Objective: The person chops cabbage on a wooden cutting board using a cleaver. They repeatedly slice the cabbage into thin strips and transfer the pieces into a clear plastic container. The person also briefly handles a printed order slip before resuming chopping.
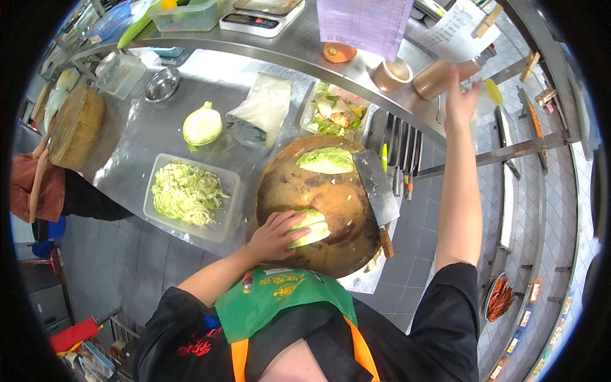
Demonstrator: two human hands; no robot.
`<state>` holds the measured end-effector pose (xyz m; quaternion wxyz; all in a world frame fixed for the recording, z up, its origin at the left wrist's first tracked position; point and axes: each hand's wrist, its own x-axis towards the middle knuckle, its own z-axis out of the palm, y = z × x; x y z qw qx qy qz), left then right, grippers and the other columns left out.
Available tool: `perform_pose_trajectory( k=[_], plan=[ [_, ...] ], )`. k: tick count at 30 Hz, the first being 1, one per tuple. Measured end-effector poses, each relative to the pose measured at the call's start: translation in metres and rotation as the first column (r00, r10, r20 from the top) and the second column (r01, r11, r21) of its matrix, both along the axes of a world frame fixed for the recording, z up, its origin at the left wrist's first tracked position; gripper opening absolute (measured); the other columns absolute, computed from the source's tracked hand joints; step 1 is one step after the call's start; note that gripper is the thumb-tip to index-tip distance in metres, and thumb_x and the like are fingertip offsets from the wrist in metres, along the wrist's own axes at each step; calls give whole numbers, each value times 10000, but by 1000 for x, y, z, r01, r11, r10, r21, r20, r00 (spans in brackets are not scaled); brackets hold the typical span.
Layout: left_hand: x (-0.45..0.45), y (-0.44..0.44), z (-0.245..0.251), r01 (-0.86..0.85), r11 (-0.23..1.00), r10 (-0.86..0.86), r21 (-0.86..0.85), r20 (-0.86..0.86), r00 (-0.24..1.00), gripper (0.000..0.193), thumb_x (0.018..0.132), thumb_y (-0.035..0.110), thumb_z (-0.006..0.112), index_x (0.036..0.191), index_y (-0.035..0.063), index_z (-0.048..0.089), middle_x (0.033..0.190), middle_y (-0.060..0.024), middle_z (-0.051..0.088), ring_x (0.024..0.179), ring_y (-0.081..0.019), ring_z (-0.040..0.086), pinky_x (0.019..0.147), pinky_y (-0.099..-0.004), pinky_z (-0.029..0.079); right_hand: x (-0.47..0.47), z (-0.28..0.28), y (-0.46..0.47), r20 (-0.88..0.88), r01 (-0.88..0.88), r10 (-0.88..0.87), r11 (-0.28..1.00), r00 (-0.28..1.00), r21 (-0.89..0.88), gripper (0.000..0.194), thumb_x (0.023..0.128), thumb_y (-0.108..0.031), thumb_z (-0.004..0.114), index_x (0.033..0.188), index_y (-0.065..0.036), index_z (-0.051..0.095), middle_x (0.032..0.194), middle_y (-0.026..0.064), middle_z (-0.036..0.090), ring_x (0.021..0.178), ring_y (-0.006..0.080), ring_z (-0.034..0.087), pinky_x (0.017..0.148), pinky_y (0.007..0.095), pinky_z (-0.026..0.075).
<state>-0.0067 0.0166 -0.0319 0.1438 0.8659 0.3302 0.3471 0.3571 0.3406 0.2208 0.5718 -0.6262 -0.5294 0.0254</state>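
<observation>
My left hand (274, 238) grips a cut cabbage piece (312, 229) near the front of a round wooden chopping block (334, 205). Another cabbage wedge (326, 161) lies towards the block's back. A cleaver (377, 184) rests across the block's right edge, its wooden handle pointing towards me. Raised at the right, my right hand (460, 100) has its fingers apart, with nothing visible in it. It is nearest a bronze-coloured bottle (425, 81) lying on the shelf. Left of the block, shredded cabbage (186, 193) fills much of a clear plastic container (232, 210).
A cabbage part (203, 125), plastic bag (272, 105) and metal bowl (162, 84) sit on the steel counter (129, 143). Behind the block is a tub of vegetable scraps (305, 114). Several knives (403, 148) stand beside it. A steel shelf (286, 52) holds a scale (262, 21). Another person's sleeve (38, 186) shows left.
</observation>
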Motion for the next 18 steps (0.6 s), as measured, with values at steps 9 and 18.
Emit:
perform_pose_trajectory(
  k=[9,18],
  plan=[
    [0,0,-2,4,999,-4,-31,-1,1000,893,601,195,866,1439,233,562,1515,-102,519,1331,-373,524,1049,-507,451,-84,-28,-36,-39,-461,480,814,876,-354,993,759,-500,920,1427,98,491,1322,214,673,1194,275,668,1036,366,518],
    [0,-2,-4,25,998,-25,-56,-2,1000,915,615,241,884,1465,232,546,1521,-104,506,1359,-365,492,1054,-502,447,-111,25,-134,30,-619,676,691,736,-372,816,696,-314,966,1345,16,597,1242,124,708,1185,209,650,1059,359,487]
  ],
)
